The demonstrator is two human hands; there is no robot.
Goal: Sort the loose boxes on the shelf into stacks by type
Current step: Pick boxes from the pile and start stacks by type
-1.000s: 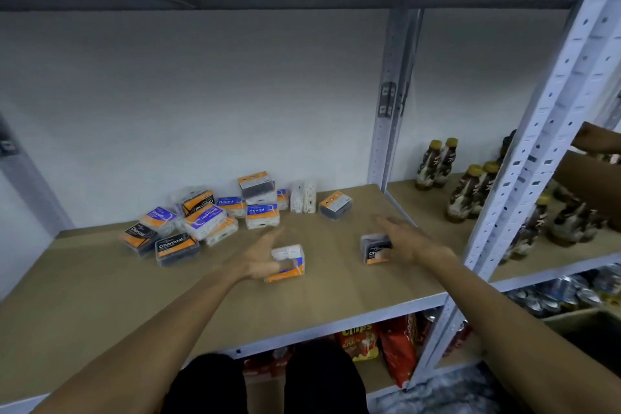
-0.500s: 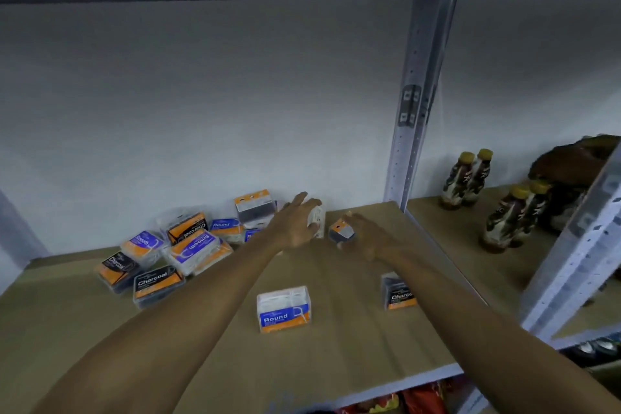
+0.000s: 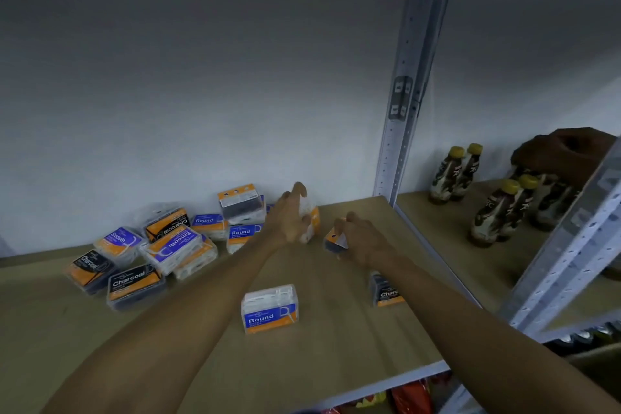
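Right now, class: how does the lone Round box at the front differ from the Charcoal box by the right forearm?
The Round box has a blue label and a clear, whitish body; the Charcoal box has a black label and a dark body. The Round box stands in full view; the Charcoal box is partly hidden by the forearm. Both have an orange band and sit apart from the pile.

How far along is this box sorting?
Barely begun. Two boxes stand apart at the front: a Round box and a Charcoal box, each alone, no stack yet. The left hand closes on a pale box and the right hand on a dark box. The jumbled pile near the wall remains.
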